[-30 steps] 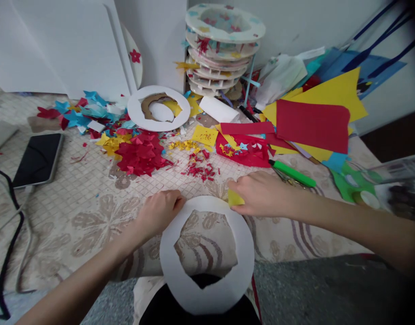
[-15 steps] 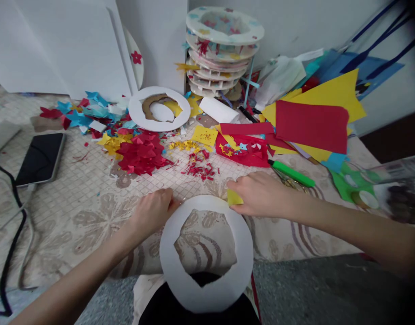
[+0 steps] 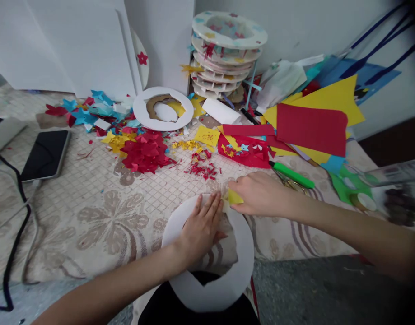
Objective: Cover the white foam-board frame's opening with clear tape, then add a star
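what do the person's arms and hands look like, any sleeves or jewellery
There are no gloves on the left hand or the right hand, and no rings, watch or bracelet show. The left forearm and right forearm are uncovered as far as the frame reaches; no sleeve edge is in view.
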Motion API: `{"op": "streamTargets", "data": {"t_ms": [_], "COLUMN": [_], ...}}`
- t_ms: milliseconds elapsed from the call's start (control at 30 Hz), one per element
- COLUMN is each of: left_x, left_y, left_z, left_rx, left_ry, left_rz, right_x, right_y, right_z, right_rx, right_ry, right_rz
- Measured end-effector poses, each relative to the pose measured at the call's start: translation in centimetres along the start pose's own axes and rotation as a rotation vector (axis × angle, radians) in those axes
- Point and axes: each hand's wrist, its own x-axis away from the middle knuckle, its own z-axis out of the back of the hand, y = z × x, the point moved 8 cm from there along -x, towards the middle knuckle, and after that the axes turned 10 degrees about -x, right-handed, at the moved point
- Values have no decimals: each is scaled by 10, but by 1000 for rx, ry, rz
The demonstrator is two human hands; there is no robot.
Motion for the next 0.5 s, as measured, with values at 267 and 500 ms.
{"op": "streamTargets", "data": {"t_ms": [267,500], "left_x": [31,51], "left_y": [-27,-37], "left_z": [0,6], "left_rx": [-46,-71], "left_ry": [-2,26], "left_rz": [132,223], "right_x": [4,13], "right_y": [2,11], "right_z": [3,4], "right_rx": [-15,-30], "right_ry": [-6,25], "right_rz": [-11,-44]}}
